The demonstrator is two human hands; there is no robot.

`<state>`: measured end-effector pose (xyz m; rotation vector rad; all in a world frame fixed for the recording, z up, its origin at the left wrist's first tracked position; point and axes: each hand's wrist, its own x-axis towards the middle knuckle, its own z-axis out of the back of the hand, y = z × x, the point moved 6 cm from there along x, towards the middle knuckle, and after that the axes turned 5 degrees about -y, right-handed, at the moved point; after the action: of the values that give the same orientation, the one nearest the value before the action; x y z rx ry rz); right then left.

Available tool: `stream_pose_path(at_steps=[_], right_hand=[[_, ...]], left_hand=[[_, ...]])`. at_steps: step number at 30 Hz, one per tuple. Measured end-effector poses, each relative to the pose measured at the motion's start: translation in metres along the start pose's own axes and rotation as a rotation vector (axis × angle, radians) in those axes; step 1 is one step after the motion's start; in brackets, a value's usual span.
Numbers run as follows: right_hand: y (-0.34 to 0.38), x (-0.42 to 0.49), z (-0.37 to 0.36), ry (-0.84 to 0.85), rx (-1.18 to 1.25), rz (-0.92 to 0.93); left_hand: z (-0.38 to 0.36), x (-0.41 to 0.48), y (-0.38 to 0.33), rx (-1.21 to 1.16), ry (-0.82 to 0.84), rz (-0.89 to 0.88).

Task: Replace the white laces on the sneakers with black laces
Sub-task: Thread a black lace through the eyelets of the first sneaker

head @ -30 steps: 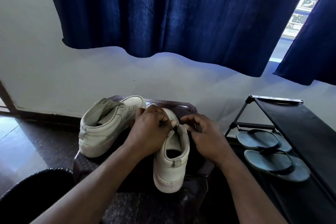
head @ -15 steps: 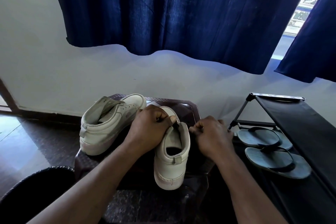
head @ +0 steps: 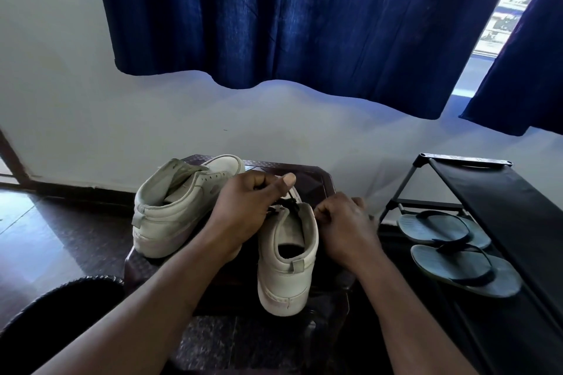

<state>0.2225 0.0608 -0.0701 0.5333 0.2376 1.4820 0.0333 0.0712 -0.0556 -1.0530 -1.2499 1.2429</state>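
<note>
Two white sneakers stand on a small dark table (head: 320, 179). The near sneaker (head: 286, 265) points away from me, heel toward me, with a black lace (head: 289, 204) showing at the top of its tongue. My left hand (head: 246, 210) lies over the sneaker's left side with fingers curled on the lace, thumb raised. My right hand (head: 344, 222) is closed at the sneaker's right side; it seems to pinch the other lace end, though that end is hard to see. The second sneaker (head: 179, 204) leans at the left, with no lace visible in it.
A black shoe rack (head: 499, 192) stands at the right with a pair of grey flip-flops (head: 451, 246) on its lower shelf. A dark round object (head: 58, 313) is at lower left. A white wall and blue curtains (head: 274, 15) are behind the table.
My right hand has pulled away from the sneaker's tongue to its right side and closed. My left hand's thumb has lifted, and the black lace now shows at the tongue.
</note>
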Motion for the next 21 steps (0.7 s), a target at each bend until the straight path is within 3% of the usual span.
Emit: stream_pose_path(at_steps=[4, 9, 14, 18, 21], right_hand=[[-0.005, 0.000, 0.004, -0.054, -0.116, 0.005], [0.009, 0.005, 0.009, -0.050, 0.372, 0.158], [0.009, 0.002, -0.001, -0.040, 0.312, 0.137], [0.008, -0.002, 0.007, -0.111, -0.040, 0.166], [-0.005, -0.001, 0.006, -0.050, -0.172, 0.068]], left_hand=[[0.007, 0.002, -0.002, -0.075, -0.043, 0.000], [0.004, 0.002, -0.007, -0.131, -0.017, 0.006], [0.002, -0.003, -0.018, -0.160, 0.000, -0.046], [0.007, -0.001, -0.015, -0.238, -0.005, -0.021], [0.008, 0.001, -0.012, -0.276, 0.000, -0.012]])
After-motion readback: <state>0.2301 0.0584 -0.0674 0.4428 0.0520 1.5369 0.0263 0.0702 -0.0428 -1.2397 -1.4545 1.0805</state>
